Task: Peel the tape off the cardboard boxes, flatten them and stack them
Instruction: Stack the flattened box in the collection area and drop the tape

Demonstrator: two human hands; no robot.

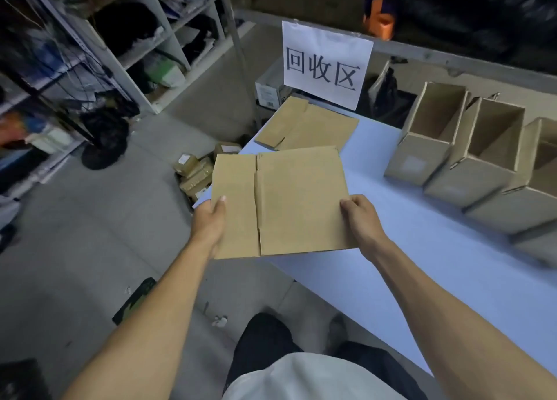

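**Flattened box held at the table's near corner**

A pale blue table (391, 249) runs from the middle of the frame down to the lower right. At upper left stand grey metal shelves (126, 53) crowded with dark goods and cables.

Along the right edge of the frame, three open cardboard boxes (470, 158) stand in a row on the table, touching one another, their mouths facing up and away; a fourth may sit at the far right, though the frame cuts it off.

In the centre, a flattened cardboard box (289, 204) is held level over the near left corner of the table, its left part overhanging the floor. The left hand (209, 222) grips its left edge, thumb on top and fingers underneath. The right hand (360, 216) grips its right edge, fingers curled over the top.

Just beyond it, at upper centre, another flattened box (313, 128) lies flat on the table, its near edge just beside the held one.

Above that hangs a white paper sign (327, 65) printed with three large black characters.

On the floor left of the table sits a small heap of taped parcels (196, 173).
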